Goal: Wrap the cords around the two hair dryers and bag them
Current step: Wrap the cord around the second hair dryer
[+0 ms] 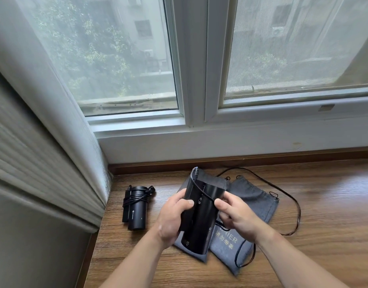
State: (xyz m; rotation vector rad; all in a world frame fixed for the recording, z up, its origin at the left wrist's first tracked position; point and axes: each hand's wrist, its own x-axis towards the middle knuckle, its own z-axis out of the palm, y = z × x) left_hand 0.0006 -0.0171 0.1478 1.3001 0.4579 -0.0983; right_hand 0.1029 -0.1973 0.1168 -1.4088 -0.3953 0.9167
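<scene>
Head view: at the far left a pale curtain [54,132] is seen hanging beside the window [127,59]. On the wooden sill [328,215], near the curtain's foot, the wrapped hair dryer [137,213] is laid flat, with its wound cord [135,197] coiled round the upper part of the black barrel. Well apart to its right, the second hair dryer [199,221] is held above the sill between both hands, its far end tilted leftward. Its left side is gripped by the left hand [170,219], the fingers curled round the body and the thumb laid on the front. The loose cord [299,210] is drawn in one diagonal line across the barrel's upper front down to the right hand [235,217], by which it is pinched at the dryer's right edge with curled fingers. Beneath the dryer the left grey bag [209,177] is spread on the sill. Touching it, the right grey bag [255,202] is laid, pale lettering printed near its closer end. Further right, the rest of the loose cord is trailed in a wide loop over the wood and back under the right wrist.
</scene>
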